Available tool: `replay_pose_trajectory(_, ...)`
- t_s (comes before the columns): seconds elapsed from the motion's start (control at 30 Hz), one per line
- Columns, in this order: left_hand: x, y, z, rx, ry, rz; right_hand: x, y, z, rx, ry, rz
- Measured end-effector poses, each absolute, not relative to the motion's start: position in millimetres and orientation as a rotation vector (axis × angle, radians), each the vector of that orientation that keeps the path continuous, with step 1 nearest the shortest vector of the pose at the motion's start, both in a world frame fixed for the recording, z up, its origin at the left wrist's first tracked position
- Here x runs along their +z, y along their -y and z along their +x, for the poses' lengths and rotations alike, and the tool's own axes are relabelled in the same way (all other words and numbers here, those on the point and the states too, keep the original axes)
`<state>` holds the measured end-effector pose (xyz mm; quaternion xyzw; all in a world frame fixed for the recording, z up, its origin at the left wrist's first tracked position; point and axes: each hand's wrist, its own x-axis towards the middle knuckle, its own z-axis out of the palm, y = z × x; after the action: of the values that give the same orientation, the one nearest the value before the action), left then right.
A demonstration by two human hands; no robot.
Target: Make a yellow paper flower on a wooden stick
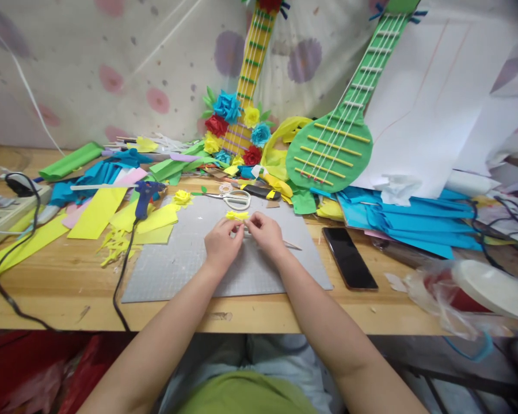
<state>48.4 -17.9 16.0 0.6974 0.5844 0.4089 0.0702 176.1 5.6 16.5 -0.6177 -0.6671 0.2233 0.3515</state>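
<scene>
Over the grey cutting mat, my left hand and my right hand meet with their fingertips pinched together. Between them is a small yellow paper flower, its lower part hidden by the fingers. A thin pointed stick shows on the mat by my right wrist. Beyond the hands lie scissors with white handles and a black and yellow utility knife. A finished-looking yellow paper rose rests at the mat's far left corner.
Left of the mat are a blue glue gun with a black cord, and yellow paper strips. A phone lies to the right, near blue paper. Behind stand a green paper instrument and a flowered yellow one.
</scene>
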Motion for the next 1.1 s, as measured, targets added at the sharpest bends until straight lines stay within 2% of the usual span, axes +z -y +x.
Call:
replay_pose_trajectory(0.2,13,12,43,1.162,-1.976,1.963,16,-5,175,0.588,1.724,-1.6)
replay_pose_trajectory(0.57,4,5,37,1.274,-1.873,2.077,16,-4,178,0.591,1.871,-1.467)
replay_pose_trajectory(0.83,4,1,32,1.275,-1.668,1.997,23,-2,183,0.305,1.926,-1.428)
replay_pose_trajectory(1.1,-5,-9,30,1.301,-1.328,1.588,26,5,172,0.092,2.086,-1.275)
